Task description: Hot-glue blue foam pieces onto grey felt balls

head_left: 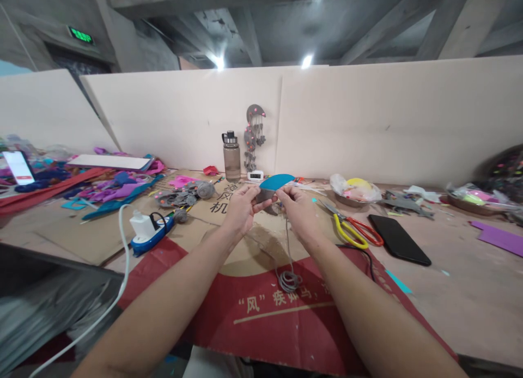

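Between my two hands is a curved felt piece (278, 181), blue on its upper part with a grey band below. My left hand (245, 206) pinches its left end between thumb and fingers. At the right end my right hand (295, 203) is closed on the same piece, fingertips together. A thin grey cord hangs from near my right hand down to a small coil of grey cord (290, 280) on the red and brown cardboard (281, 323). Whether a needle is in my right fingers is too small to tell.
Yellow-and-red-handled scissors (351, 230) and a black phone (398, 239) lie to the right. At left are a blue power strip (152, 237) with a white charger and grey felt pieces (180, 195). A bottle (232, 159) and a grey moon-shaped hanging ornament (255, 135) stand behind.
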`<control>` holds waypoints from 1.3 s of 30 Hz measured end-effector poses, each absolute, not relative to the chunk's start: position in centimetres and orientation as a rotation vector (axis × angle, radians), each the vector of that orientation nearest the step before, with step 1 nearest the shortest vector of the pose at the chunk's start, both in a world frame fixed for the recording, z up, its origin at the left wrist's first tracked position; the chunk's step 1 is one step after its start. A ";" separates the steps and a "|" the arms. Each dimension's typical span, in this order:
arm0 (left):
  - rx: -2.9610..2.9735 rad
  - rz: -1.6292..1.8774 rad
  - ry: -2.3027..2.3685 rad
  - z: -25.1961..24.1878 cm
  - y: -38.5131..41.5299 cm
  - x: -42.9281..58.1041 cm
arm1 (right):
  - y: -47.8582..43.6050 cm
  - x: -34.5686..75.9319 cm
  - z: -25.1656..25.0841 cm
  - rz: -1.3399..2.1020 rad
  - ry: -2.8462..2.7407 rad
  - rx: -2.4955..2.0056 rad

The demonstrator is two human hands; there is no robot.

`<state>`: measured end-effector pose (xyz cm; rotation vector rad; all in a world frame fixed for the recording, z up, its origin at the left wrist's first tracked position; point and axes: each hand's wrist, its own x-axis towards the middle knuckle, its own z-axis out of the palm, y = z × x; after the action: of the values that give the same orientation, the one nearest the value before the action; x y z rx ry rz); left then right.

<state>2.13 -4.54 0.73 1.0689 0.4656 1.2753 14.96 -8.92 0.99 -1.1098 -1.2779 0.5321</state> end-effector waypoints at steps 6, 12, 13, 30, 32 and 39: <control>1.012 1.146 0.464 0.7 -3.7 2.0 | -8.8 14.9 0.8 0.486 -1.359 -1.101; 1.069 1.300 0.588 -0.4 -3.7 2.7 | -8.7 14.1 0.1 0.272 -1.294 -1.216; 1.115 1.339 0.606 -0.5 -3.9 2.8 | -8.6 14.1 0.0 0.259 -1.281 -1.221; 1.634 1.184 0.786 0.0 -4.9 2.4 | -8.9 13.7 -0.4 0.081 -1.436 -1.237; 1.577 1.225 0.807 0.0 -4.8 2.4 | -8.9 13.7 -0.5 0.138 -1.405 -1.224; 1.362 1.264 0.721 -0.4 -3.9 2.4 | -8.7 14.2 -0.3 0.066 -1.393 -1.261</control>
<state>2.42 -3.91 -0.35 1.3616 0.7207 1.2643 14.23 -8.70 -0.31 -1.2609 -1.3928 0.0664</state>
